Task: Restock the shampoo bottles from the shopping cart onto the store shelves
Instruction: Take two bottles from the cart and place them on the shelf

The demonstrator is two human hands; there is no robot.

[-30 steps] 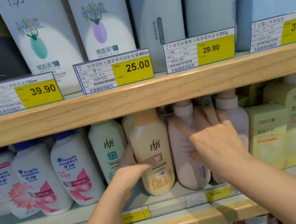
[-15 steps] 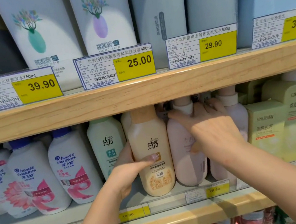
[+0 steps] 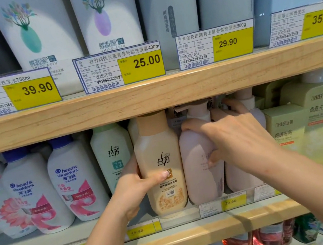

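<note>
A tan shampoo bottle [image 3: 160,164] stands upright on the middle shelf [image 3: 174,240]. My left hand [image 3: 132,187] grips its left side, thumb across the label. Right beside it stands a pale pink pump bottle [image 3: 199,165]. My right hand [image 3: 232,139] lies over this bottle's shoulder, fingers curled around its neck and thumb on its front. A second pink pump bottle [image 3: 239,173] stands behind my right hand, partly hidden. The shopping cart is out of view.
A pale green bottle [image 3: 111,153] and white Head & Shoulders bottles [image 3: 75,181] fill the shelf to the left. Green boxed packs [image 3: 307,121] stand at the right. The upper shelf board [image 3: 153,100] hangs low over the bottle tops, with price tags [image 3: 121,67] and tall boxes above.
My right hand has slid up from the pink bottle's front to its shoulder and neck. The left hand keeps its hold on the tan bottle, which stays in place.
</note>
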